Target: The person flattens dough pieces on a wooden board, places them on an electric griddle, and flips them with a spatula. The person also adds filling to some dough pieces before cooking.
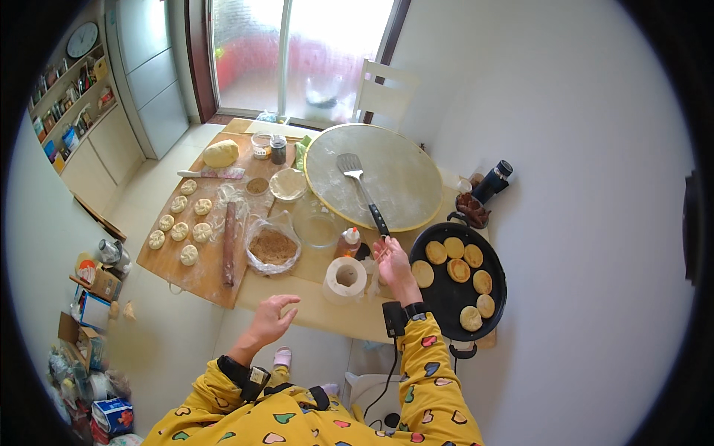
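Note:
My left hand (pixel 272 319) hovers before the near table edge with its fingers apart and nothing in them. My right hand (pixel 395 263) is at the handle end of a slotted metal spatula (pixel 365 192); whether the fingers grip it is unclear. The spatula's blade is over a large, round, flour-dusted tray (pixel 390 167) with a yellow rim. Right of that hand, a black two-handled pan (pixel 446 304) contains several browned flat cakes (pixel 458 271). A paper roll (pixel 345 280) and a red-capped squeeze bottle (pixel 348 243) stand just left of my right hand.
A wooden board (pixel 215 284) bears several pleated dough rounds (pixel 179 231), a rolling pin (pixel 229 245), a dough lump (pixel 221 153) and a dough cutter (pixel 223 173). Near it are a bag-lined bowl of brown filling (pixel 273 247) and a glass bowl (pixel 319 229). A dark flask (pixel 492 181) stands behind the pan.

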Motion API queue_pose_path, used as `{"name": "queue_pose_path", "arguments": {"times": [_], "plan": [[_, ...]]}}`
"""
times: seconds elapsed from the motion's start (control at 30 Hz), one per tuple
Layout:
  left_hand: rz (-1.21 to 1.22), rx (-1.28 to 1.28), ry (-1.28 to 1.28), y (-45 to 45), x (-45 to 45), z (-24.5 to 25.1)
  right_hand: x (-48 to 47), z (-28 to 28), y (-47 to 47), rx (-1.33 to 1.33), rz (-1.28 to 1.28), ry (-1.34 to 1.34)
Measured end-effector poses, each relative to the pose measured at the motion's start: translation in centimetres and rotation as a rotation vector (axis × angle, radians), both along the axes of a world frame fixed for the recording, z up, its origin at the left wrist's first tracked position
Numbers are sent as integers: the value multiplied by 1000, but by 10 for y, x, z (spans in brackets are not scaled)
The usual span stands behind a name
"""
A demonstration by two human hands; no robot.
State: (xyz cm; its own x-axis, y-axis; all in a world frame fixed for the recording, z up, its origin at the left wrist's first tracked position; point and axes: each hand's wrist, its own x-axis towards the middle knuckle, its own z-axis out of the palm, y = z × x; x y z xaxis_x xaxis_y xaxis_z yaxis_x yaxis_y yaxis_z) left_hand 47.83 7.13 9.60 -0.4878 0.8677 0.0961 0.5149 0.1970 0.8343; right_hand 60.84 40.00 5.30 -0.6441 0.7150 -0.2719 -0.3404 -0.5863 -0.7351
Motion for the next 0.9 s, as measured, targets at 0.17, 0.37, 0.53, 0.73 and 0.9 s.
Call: {"name": "queue_pose_path", "arguments": {"times": [0.17, 0.37, 0.53, 0.73, 0.9], "plan": [[-62, 29, -12, 0, -36, -11, -2, -19, 5, -102, -66, -69], [-59, 55, -24, 3, -91, -24, 4, 23, -9, 365, -349, -373], [28, 53, 9, -6, -118, -34, -32, 87, -106, 380, -316, -136], [284, -23, 36, -55, -127, -43, -111, 73, -197, 367, 391, -158], [518, 1, 81, -105, -151, -53, -152, 37, -233, 250, 641, -139]]}}
